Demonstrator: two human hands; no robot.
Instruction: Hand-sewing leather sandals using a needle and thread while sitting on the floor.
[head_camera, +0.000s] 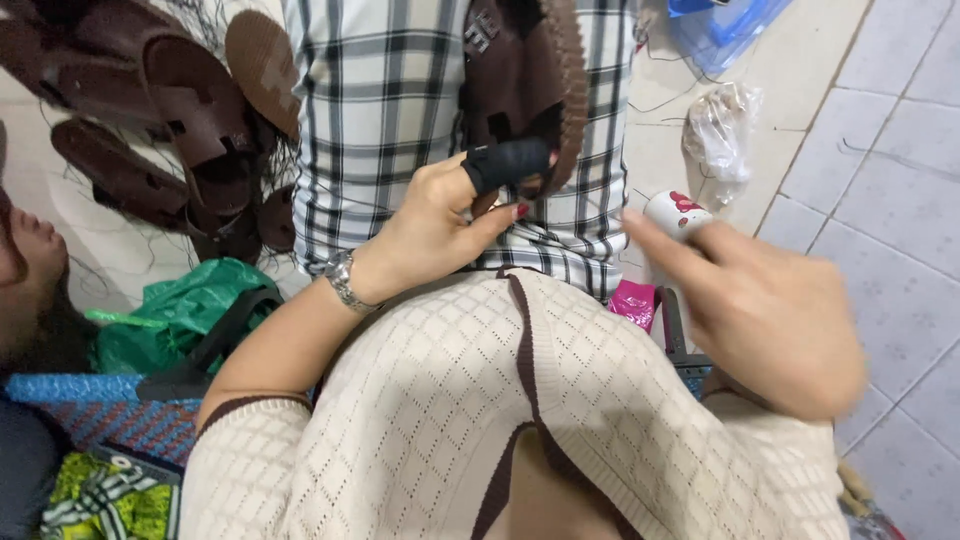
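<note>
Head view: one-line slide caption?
Left hand pinches a brown sandal upper; blurred right hand hovers near a white cup.

pale tiled floor (880, 200), grey grout lines, even light

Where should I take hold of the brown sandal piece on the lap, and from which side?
Probably grip the brown sandal piece at its lower edge, where the left hand with its black finger cover already pinches it. Come from the left: the ridged sole rim curves down the right side, and the blurred right hand hangs there, apart.
</note>
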